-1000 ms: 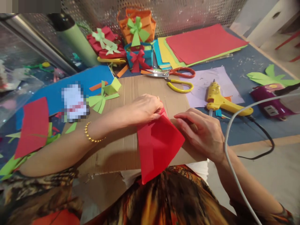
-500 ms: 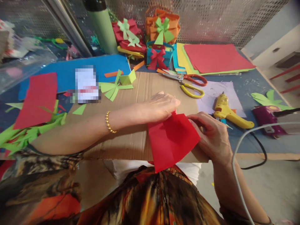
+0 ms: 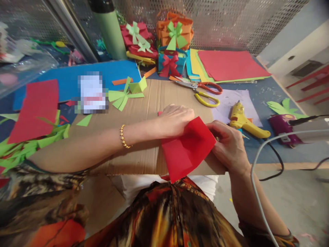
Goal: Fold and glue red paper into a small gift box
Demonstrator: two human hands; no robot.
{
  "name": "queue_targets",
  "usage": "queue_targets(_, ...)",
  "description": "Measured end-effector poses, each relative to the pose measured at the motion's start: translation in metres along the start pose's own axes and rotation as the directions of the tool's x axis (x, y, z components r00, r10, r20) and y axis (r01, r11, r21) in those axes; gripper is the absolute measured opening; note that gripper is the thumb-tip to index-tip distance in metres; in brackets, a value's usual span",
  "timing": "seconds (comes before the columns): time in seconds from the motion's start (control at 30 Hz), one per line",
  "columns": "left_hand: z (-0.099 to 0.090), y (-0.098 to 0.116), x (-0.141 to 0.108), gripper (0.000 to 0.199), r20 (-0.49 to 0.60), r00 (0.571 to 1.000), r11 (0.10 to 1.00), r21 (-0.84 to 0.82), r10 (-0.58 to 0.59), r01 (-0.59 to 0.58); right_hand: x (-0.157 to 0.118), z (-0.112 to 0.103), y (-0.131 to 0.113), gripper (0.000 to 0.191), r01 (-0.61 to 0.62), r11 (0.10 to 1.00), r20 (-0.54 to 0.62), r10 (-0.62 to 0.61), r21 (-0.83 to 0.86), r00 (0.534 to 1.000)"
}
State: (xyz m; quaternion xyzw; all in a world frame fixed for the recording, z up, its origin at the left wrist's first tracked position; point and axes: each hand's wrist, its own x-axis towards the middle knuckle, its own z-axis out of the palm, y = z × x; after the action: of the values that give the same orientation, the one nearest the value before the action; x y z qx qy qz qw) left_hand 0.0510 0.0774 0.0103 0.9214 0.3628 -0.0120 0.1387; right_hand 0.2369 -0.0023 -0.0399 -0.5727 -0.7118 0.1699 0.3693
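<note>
Red paper (image 3: 183,152), part-hidden, seemingly folded

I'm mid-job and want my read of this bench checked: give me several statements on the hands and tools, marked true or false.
1. The left hand is on the red paper. True.
2. The right hand holds the scissors. False: the right hand is at the red paper's edge; the scissors lie beyond the hands.
3. The yellow glue gun lies right of the scissors. True.
4. The orange basket's bow is red. False: the bow is green.
5. The paper stack has red on top. True.
</note>
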Motion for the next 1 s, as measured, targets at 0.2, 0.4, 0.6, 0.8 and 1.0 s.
queue_targets(0.2,0.008,-0.012,0.003,0.014,-0.016,1.000,0.997,-0.071,0.015,-0.016,0.000,0.002,0.000,0.017,0.024,0.999,-0.050,-0.022,0.033,0.999)
queue_targets(0.4,0.005,-0.018,0.003,0.017,0.024,0.999,0.980,-0.196,-0.042,0.046,-0.014,0.004,-0.011,0.021,0.150,0.989,-0.154,-0.149,-0.005,0.977)
queue_targets(0.6,-0.016,-0.004,0.001,0.016,0.188,0.965,0.950,-0.215,-0.185,0.225,-0.042,0.014,-0.014,0.024,0.303,0.940,-0.031,-0.311,-0.160,0.950)
queue_targets(0.8,-0.020,0.002,0.005,0.013,0.263,0.904,0.918,-0.121,-0.338,0.378,-0.048,0.021,-0.010,0.026,0.414,0.898,-0.038,-0.424,-0.147,0.905)
queue_targets(1.0,-0.020,-0.005,0.013,0.018,0.341,0.851,0.913,0.060,-0.399,0.404,-0.044,0.017,-0.009,0.024,0.418,0.907,-0.018,-0.419,-0.046,0.908)
